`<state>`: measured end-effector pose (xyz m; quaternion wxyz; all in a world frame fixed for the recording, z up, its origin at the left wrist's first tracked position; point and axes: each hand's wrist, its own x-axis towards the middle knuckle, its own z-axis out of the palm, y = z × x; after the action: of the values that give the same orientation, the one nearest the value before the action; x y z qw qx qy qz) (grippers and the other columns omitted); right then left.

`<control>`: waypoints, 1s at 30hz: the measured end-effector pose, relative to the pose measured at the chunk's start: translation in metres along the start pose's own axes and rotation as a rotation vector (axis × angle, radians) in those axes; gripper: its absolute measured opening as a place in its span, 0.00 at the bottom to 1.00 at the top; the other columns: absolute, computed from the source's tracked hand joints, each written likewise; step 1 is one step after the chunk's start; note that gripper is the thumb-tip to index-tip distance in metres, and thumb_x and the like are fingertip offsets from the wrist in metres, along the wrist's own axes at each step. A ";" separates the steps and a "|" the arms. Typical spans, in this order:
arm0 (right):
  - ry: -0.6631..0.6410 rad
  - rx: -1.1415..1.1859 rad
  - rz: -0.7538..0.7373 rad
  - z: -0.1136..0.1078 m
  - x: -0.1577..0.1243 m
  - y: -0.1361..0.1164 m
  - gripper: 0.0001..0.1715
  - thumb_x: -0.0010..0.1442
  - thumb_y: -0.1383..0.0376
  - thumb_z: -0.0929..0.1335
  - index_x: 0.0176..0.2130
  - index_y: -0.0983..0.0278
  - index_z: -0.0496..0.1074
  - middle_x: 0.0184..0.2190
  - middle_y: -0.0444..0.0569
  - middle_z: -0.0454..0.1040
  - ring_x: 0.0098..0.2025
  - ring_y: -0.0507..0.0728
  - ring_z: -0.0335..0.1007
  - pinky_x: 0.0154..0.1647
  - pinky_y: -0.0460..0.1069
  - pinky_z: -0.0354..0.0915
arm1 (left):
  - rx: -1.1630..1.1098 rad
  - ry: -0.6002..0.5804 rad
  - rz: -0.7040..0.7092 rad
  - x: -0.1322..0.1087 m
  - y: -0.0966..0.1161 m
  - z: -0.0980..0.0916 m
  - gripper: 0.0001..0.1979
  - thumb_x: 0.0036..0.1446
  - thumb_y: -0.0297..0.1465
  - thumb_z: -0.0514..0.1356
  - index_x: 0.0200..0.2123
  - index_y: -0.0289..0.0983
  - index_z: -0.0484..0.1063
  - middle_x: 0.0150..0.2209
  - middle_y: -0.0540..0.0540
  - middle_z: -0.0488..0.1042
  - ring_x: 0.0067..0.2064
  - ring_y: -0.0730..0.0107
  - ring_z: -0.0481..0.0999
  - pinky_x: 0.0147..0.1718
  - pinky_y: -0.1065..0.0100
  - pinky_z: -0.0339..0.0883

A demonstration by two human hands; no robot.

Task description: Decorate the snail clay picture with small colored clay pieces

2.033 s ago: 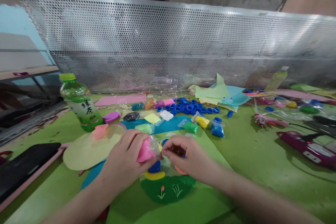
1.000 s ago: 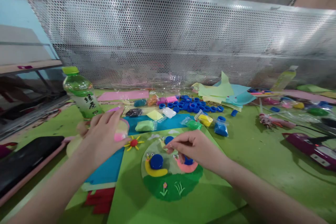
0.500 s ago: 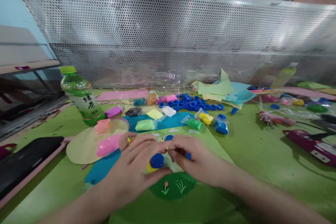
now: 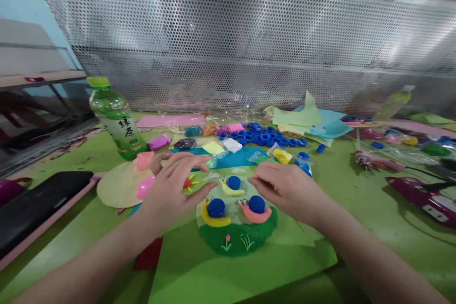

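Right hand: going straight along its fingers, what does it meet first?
Probably the far snail, just left of the right hand; its height is unclear, so it might pass over.

The left hand (image 4: 174, 187) is palm down, its fingers spread and stretched toward the right, gripping nothing; the bare left forearm (image 4: 81, 266) runs in from the lower left corner; the right hand (image 4: 287, 190) is also palm down and empty, fingers loosely curled and pointing left; the bare right forearm (image 4: 374, 266) enters from the lower right; the two hands are near each other, not touching.
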<state>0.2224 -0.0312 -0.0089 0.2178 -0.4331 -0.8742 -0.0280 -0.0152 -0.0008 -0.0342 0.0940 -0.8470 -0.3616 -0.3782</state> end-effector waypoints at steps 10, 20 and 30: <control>0.097 -0.131 -0.135 0.003 -0.043 0.020 0.08 0.60 0.68 0.63 0.37 0.61 0.72 0.33 0.45 0.77 0.32 0.51 0.74 0.28 0.45 0.65 | -0.029 -0.006 -0.079 0.005 -0.013 -0.003 0.11 0.57 0.31 0.54 0.43 0.35 0.65 0.34 0.48 0.74 0.42 0.66 0.71 0.42 0.63 0.63; 0.068 -0.017 -0.232 -0.003 -0.045 0.009 0.10 0.61 0.67 0.63 0.34 0.60 0.74 0.30 0.44 0.79 0.29 0.50 0.75 0.29 0.43 0.70 | -0.050 -0.020 -0.044 0.002 -0.014 0.003 0.11 0.55 0.31 0.56 0.43 0.36 0.66 0.34 0.49 0.74 0.42 0.66 0.70 0.43 0.64 0.62; -0.093 -0.097 -0.304 0.001 -0.058 0.016 0.12 0.61 0.68 0.63 0.41 0.59 0.73 0.36 0.45 0.78 0.31 0.50 0.75 0.28 0.45 0.69 | -0.041 0.072 0.019 0.002 -0.016 -0.002 0.12 0.55 0.30 0.57 0.43 0.36 0.65 0.33 0.49 0.74 0.42 0.68 0.70 0.43 0.66 0.64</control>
<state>0.2651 -0.0638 -0.0355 0.1490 -0.3065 -0.9365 -0.0829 -0.0258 0.0108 -0.0335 0.0929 -0.8380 -0.3420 -0.4148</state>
